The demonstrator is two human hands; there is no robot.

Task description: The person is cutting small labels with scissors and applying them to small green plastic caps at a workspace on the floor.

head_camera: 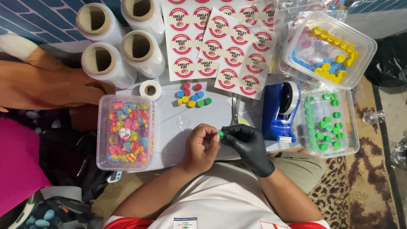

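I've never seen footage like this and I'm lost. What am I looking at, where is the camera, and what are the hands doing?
There is no machine here: a person works with two hands, and one camera worn on their head looks straight down. The left hand is bare; the right hand wears a black glove. Together they pinch a small green cap between the fingertips.

On the white work surface lie a clear box of colourful pieces on the left, a small pile of loose caps in red, blue, yellow and green, and sheets of round stickers. Rolls of clear film lie at the top left with a small tape roll below them. To the right are a blue tape dispenser, a tub of green caps and a tub of yellow and blue caps.
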